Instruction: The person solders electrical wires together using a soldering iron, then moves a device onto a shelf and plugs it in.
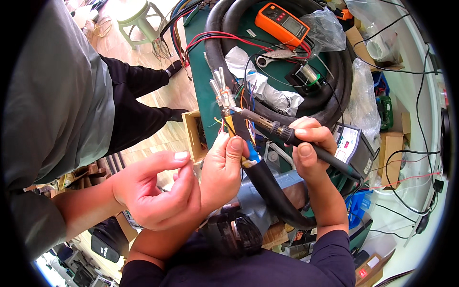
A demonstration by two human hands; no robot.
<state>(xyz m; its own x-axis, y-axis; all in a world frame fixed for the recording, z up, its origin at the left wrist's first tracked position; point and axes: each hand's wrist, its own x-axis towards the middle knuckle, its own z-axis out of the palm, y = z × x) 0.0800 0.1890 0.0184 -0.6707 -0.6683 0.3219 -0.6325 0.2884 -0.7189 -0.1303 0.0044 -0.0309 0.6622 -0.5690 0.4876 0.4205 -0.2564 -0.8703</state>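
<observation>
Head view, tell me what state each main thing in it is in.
Left hand: pinching the yellow sleeve
Right hand: closed around the soldering iron
Soldering iron: held, tip near the metal connector; contact unclear
Thick black cable: end stripped, inner wires exposed
Black cable coil: looped on the table
Orange meter: face up; power unclear
Clear plastic bag: crumpled
Stool: upright
Co-worker's hand: fingers curled

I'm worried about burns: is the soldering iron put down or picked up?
Picked up: the right hand grips the soldering iron, which points toward the metal contacts.
</observation>
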